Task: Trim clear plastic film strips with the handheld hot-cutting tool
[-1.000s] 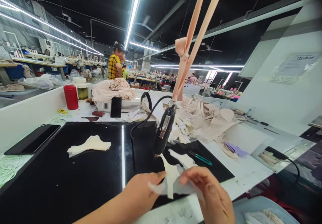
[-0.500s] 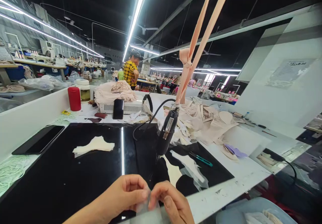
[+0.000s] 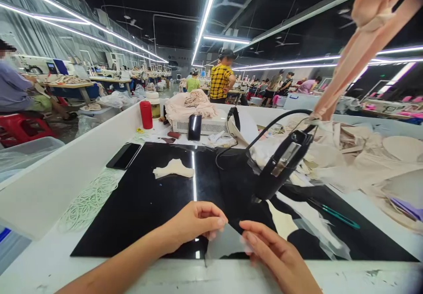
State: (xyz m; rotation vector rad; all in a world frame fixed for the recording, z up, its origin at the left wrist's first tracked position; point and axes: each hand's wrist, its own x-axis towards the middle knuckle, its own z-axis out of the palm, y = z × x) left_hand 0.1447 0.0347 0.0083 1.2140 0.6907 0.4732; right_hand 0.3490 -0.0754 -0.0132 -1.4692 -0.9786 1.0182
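Observation:
Near the front of the black glossy mat, a thin translucent sheet is stretched between my hands. My left hand pinches its upper left corner between thumb and fingers. The right side of the sheet is in the closed fingers of my right hand. Beyond them, a cream cut fabric piece lies flat on the mat. To the right are another cream piece and a white piece with sheer backing. Above these hangs a black corded handheld tool, tied to pink fabric straps.
Teal thread snips lie at right, below a heap of beige fabric scraps. At left are pale green cord and a black tablet-like device. A phone leans on a white box. Several people work beyond.
My view has swung left and the hands have drawn further apart, spreading the translucent sheet between them. The hanging tool now appears further right and more tilted.

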